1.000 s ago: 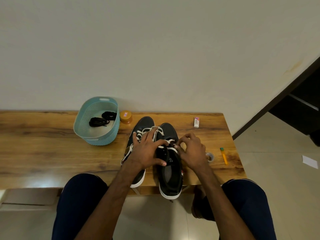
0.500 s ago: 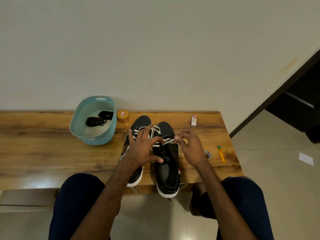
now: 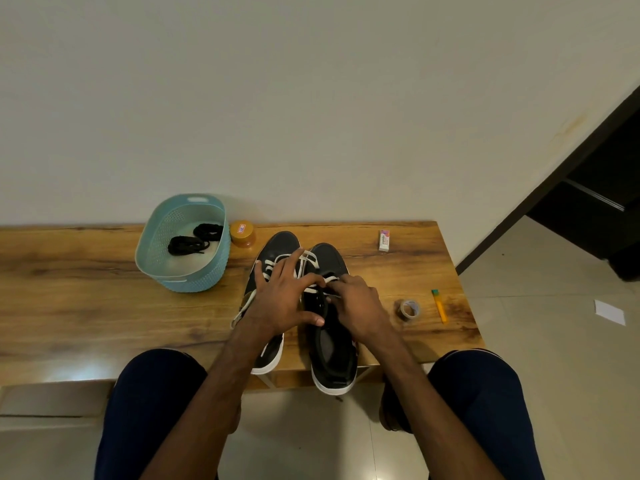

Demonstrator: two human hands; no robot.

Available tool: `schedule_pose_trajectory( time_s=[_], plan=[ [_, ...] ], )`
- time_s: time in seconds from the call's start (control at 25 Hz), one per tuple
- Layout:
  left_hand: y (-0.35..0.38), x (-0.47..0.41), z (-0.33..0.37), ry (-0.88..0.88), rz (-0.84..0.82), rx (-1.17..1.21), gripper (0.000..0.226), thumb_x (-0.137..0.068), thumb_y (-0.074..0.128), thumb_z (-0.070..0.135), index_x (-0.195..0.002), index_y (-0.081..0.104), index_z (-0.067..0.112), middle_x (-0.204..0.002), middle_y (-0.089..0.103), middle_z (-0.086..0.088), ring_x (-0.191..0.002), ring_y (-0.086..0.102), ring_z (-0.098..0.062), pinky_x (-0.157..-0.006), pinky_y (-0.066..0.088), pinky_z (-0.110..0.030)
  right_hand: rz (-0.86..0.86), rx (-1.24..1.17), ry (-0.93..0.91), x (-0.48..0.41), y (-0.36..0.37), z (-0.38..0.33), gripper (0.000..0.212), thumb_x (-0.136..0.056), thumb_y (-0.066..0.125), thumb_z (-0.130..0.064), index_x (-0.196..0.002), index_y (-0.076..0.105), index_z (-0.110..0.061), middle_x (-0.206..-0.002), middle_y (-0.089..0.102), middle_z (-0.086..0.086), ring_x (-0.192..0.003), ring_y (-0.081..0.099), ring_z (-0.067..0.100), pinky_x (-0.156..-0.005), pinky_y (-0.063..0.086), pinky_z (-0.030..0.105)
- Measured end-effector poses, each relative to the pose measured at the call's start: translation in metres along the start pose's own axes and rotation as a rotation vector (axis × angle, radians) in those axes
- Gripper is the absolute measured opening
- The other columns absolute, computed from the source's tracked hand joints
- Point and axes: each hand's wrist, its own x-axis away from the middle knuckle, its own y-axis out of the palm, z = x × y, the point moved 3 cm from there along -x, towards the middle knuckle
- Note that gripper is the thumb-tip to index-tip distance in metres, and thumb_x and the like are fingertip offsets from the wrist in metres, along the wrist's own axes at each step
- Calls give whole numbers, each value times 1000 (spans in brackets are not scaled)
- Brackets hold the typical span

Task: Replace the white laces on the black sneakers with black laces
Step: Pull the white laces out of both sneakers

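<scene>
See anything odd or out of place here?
Both sneakers overhang the table's near edge; the right sneaker, whose white lace the right hand pinches, juts furthest and might tip. A paper scrap lies on the floor.

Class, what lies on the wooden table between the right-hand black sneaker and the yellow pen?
A small roll of clear tape, apart from both, in the head view.

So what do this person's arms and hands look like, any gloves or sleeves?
No gloves: the left hand and right hand are both bare. The forearms are bare too, with no sleeve in view down to the picture's edge. I see no watch, ring or bracelet. The only clothing that shows is dark navy trousers over the knees.
</scene>
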Motion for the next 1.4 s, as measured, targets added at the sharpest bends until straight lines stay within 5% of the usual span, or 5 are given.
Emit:
schedule_pose_trajectory(
  time_s=[0.56, 0.84, 1.0, 1.12, 1.4],
  plan=[
    [1, 1, -1, 12, 11, -23, 73, -71, 69, 70, -135, 42, 49, -165, -8, 0, -152, -3, -27, -111, -12, -68, 1078, -1073, 662, 30, -71, 75, 8, -94, 67, -24, -92, 74, -25, -94, 73, -4, -92, 67, 19, -81, 59, 38],
    [-5, -7, 2, -25, 161, 27, 55, -96, 54, 40, -146, 35, 27, -159, 28, 4, -147, 26, -17, -119, -7, -59, 588, -735, 390, 7, -48, 45, 25, -96, 64, -26, -116, 72, -13, -106, 72, -1, -94, 64, 10, -71, 45, 16],
    [2, -25, 11, 35, 184, -15, 50, -92, 57, 9, -139, 48, 24, -140, 52, 4, -130, 47, -16, -123, 15, -44, 359, -266, 380, 7, -36, 39, 39, -99, 57, -30, -136, 58, -18, -141, 54, 5, -129, 48, 24, -102, 44, 38],
    [12, -35, 16, 31, 238, 11, 33, -99, 52, 23, -131, 57, 25, -128, 58, 2, -117, 54, -18, -104, 43, -36, 312, -112, 290, 16, -27, 19, 45, -98, 57, -36, -140, 49, -19, -141, 48, 5, -128, 43, 23, -105, 41, 41],
    [22, -37, 28, -83, 357, 104, 16, -98, 53, 18, -107, 65, 14, -109, 59, 0, -89, 59, -15, -71, 45, -25, 3, -133, 204, 20, -2, 11, 57, -91, 53, -60, -131, 51, -21, -123, 53, 3, -112, 56, 25, -90, 51, 45]
  ],
)
